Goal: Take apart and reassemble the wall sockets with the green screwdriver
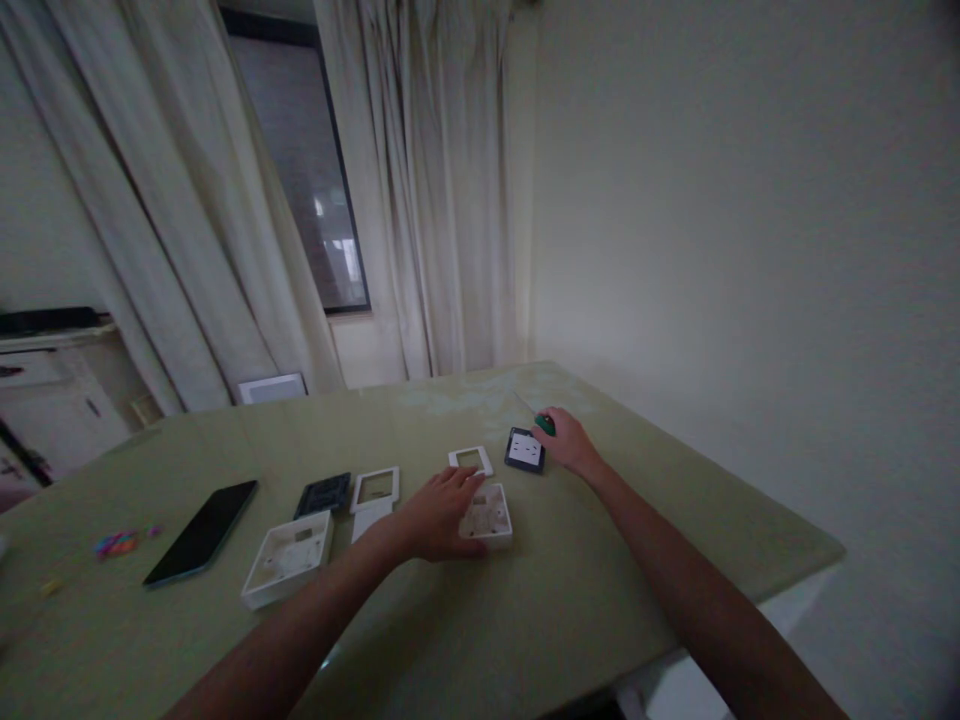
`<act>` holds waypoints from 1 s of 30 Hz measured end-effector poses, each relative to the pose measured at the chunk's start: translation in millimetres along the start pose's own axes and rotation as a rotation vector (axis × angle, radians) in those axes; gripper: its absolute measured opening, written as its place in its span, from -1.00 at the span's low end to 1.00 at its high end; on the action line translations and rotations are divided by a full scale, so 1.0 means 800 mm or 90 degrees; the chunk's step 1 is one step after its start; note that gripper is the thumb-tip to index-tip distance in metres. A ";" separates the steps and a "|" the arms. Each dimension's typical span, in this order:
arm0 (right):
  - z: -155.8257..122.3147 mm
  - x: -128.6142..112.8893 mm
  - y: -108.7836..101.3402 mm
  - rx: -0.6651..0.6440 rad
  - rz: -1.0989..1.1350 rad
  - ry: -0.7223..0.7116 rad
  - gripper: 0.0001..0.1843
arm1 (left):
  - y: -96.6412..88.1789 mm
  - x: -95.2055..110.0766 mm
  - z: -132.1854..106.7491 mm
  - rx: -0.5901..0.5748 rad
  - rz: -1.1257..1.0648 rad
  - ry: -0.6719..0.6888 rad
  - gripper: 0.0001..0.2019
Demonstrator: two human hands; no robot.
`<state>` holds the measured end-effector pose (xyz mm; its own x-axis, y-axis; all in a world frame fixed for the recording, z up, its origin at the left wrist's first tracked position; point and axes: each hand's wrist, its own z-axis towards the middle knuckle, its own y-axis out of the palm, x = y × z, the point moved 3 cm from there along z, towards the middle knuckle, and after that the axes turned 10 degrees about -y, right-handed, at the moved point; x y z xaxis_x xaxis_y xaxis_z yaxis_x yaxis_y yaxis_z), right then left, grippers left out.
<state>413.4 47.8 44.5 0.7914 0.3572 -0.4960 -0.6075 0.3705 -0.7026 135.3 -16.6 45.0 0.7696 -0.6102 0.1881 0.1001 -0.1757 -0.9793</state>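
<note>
- Pale wall (735, 250) fills the right side; cream curtains (450, 200) hang at the back around a dark-framed window (296, 160).
- Greenish table (585, 600), slightly glossy, its far right corner near the wall.
- Phone (202, 532), at the left of the table: black screen up, long axis slanting from near left to far right.
- Left box (289, 560), white and shallow, hollow side up, just beyond the left forearm.
- Left hand (442, 515), fingers loosely spread at the left part of the right box, thumb by its near edge; whether it grips, I cannot tell.
- Right box (491, 510), at the middle of the table: white, nearly square, hollow side up, one wall towards the viewer; the floor inside looks speckled. The hand hides its left part.
- Right hand (570, 440), clenched around the screwdriver, just beside the socket.
- Dark part (322, 495), flat and roughly square, behind the left box.
- Left frame (396, 485), white, lying flat beside the dark part; a white plate (370, 518) lies nearer the viewer.
- Socket (524, 450), beyond the right box: squarish, white slotted face up, dark rim.
- Right frame (487, 462), white, between left hand and socket.
- Screwdriver (545, 425), green handle, thin shaft; its long axis runs from the right hand away and leftwards, tip pointing to the far side.
- Bright bits (120, 543), pink, orange and purple, left of the phone.
</note>
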 end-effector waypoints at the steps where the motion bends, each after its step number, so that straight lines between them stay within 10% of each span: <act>1: 0.002 0.009 0.001 -0.006 -0.020 0.020 -0.75 | 0.003 -0.002 0.014 -0.008 0.003 0.000 0.05; 8: 0.006 0.023 0.028 -0.094 -0.082 0.092 -0.61 | 0.014 -0.016 0.055 -0.026 -0.025 0.004 0.05; 30: 0.036 -0.077 0.116 -0.188 -0.040 0.082 -0.55 | -0.010 -0.073 -0.010 -0.060 -0.002 -0.077 0.14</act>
<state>305.9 84.9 24.7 0.8403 0.2224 -0.4943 -0.5264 0.1168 -0.8422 84.2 14.3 42.3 0.8406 -0.5125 0.1754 0.0478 -0.2523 -0.9665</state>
